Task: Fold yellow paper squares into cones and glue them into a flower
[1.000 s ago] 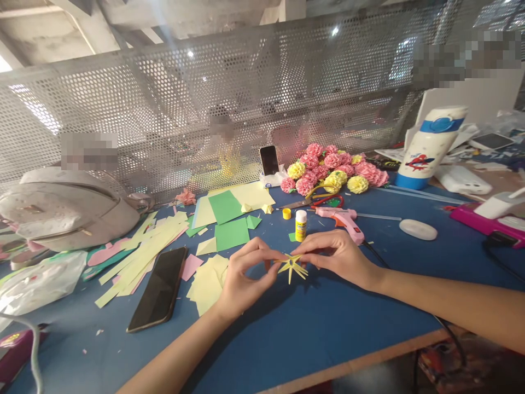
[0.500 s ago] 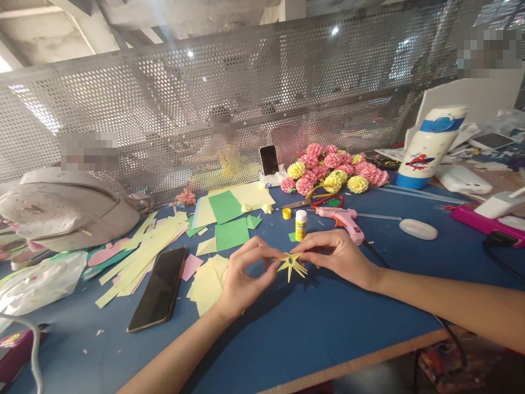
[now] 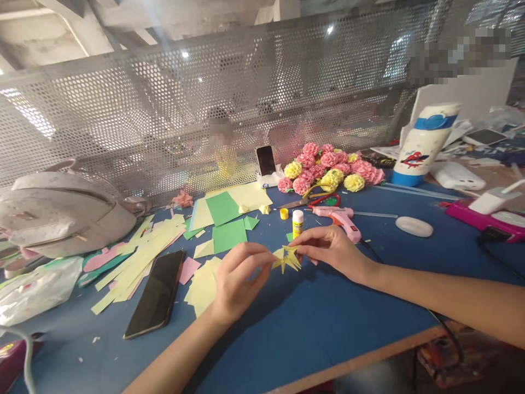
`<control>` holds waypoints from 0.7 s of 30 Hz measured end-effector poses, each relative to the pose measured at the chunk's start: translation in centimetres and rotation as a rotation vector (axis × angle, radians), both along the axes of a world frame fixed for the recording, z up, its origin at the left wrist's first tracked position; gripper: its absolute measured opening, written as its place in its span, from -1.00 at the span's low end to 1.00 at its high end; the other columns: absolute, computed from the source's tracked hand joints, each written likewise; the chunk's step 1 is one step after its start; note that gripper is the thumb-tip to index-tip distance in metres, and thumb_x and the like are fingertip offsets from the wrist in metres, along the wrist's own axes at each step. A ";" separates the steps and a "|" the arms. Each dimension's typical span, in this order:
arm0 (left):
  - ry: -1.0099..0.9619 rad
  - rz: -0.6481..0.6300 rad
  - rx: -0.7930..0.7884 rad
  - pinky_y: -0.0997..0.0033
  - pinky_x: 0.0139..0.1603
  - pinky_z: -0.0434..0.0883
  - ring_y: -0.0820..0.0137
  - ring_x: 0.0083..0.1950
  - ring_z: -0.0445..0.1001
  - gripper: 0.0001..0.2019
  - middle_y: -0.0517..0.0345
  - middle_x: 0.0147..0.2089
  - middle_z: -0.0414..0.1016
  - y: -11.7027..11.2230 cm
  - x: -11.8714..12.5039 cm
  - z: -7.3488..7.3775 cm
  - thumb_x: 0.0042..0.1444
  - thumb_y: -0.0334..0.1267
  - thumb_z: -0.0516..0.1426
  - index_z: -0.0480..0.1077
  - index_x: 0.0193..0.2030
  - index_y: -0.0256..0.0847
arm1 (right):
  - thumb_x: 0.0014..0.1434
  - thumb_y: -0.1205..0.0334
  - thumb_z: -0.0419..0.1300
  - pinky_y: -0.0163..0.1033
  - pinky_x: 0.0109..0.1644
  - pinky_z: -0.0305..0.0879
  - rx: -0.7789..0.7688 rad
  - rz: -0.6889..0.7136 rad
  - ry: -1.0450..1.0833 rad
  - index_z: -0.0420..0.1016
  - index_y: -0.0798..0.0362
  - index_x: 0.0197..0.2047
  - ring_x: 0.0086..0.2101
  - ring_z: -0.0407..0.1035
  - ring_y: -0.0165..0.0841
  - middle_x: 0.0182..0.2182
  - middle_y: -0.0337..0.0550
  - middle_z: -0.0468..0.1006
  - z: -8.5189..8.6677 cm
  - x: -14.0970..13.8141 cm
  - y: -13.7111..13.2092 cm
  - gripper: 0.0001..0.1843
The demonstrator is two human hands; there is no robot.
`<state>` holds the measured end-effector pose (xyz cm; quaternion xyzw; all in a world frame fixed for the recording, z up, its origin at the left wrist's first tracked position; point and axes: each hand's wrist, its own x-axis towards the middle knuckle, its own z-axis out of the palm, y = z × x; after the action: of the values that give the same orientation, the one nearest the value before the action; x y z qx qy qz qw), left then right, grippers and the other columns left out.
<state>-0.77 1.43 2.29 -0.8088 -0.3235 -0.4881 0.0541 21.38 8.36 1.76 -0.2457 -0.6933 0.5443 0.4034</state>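
A yellow folded paper piece with pointed, star-like petals (image 3: 288, 259) is held up above the blue table between my hands. The fingertips of my left hand (image 3: 241, 279) are closed in a pinch at its left edge. On the other side, my right hand (image 3: 334, 251) pinches the right edge between thumb and fingers. A glue stick (image 3: 297, 224) stands uncapped just behind my right fingers, its yellow cap (image 3: 284, 214) beside it. Near my left hand lie pale yellow paper pieces (image 3: 204, 284) and a green paper square (image 3: 229, 235).
A pink glue gun (image 3: 343, 219), scissors (image 3: 293, 204) and pink and yellow paper flowers (image 3: 328, 161) lie beyond my hands. To the left are a dark phone (image 3: 158, 295), paper strips (image 3: 139, 260) and a backpack (image 3: 65, 210). A bottle (image 3: 424, 145) stands at right.
The paper piece has tilted and its petals are spread wider at the left. My left hand has shifted slightly left and its fingers have moved. The whole view has shifted a little.
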 end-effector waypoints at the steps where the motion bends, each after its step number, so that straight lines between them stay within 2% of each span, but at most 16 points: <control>1: 0.036 0.002 0.033 0.41 -0.23 0.41 0.42 -0.26 0.47 -0.75 0.09 -0.22 0.51 0.0 -0.2 0.0 0.18 -0.59 0.15 0.48 -0.11 -0.18 | 0.13 0.11 0.37 -0.43 -0.50 0.31 -0.008 0.013 0.004 0.67 0.07 -0.24 -0.52 0.41 -0.47 -0.47 -0.16 0.63 0.0 0.0 0.0 -0.79; 4: 0.184 -0.015 0.111 0.36 -0.24 0.38 0.40 -0.29 0.42 -0.73 0.05 -0.19 0.52 -0.1 -0.7 0.1 0.20 -0.55 0.15 0.47 -0.03 -0.18 | 0.13 0.11 0.36 -0.45 -0.48 0.31 -0.021 0.043 0.014 0.66 0.07 -0.24 -0.48 0.44 -0.47 -0.45 -0.16 0.64 -0.2 0.0 0.1 -0.79; 8: 0.310 -0.033 0.175 0.32 -0.25 0.38 0.37 -0.28 0.39 -0.78 -0.04 -0.18 0.51 -0.1 -0.9 0.3 0.25 -0.52 0.11 0.44 -0.01 -0.30 | 0.10 0.11 0.39 -0.43 -0.46 0.33 0.000 0.062 -0.028 0.66 0.05 -0.20 -0.45 0.48 -0.44 -0.40 -0.17 0.66 -0.5 -0.1 0.2 -0.77; 13: 0.210 0.028 0.152 0.39 -0.23 0.41 0.40 -0.25 0.44 -0.75 0.03 -0.18 0.49 0.0 -0.7 0.1 0.20 -0.58 0.14 0.45 -0.05 -0.24 | 0.13 0.11 0.37 -0.38 -0.27 0.42 0.074 0.062 -0.119 0.66 0.00 -0.10 -0.31 0.54 -0.37 -0.26 -0.17 0.68 -0.9 0.2 0.3 -0.73; 16: 0.143 0.033 0.107 0.44 -0.21 0.44 0.42 -0.23 0.48 -0.72 0.06 -0.18 0.48 0.0 -0.6 0.0 0.18 -0.62 0.15 0.45 -0.06 -0.23 | 0.14 0.12 0.36 -0.35 -0.21 0.44 0.041 0.084 -0.141 0.64 0.01 -0.06 -0.27 0.56 -0.35 -0.26 -0.16 0.68 -0.9 0.3 0.3 -0.70; 21: 0.105 0.020 0.098 0.48 -0.20 0.46 0.46 -0.23 0.50 -0.73 0.10 -0.20 0.47 -0.1 -0.4 0.1 0.18 -0.62 0.15 0.46 -0.08 -0.21 | 0.11 0.18 0.36 -0.38 -0.30 0.42 -0.030 0.117 -0.133 0.64 0.08 -0.17 -0.33 0.56 -0.36 -0.38 -0.17 0.67 -0.3 0.1 0.2 -0.78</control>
<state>-1.17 1.36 2.43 -0.8262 -0.3043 -0.4598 0.1154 21.49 8.60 1.46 -0.2462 -0.7235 0.5598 0.3202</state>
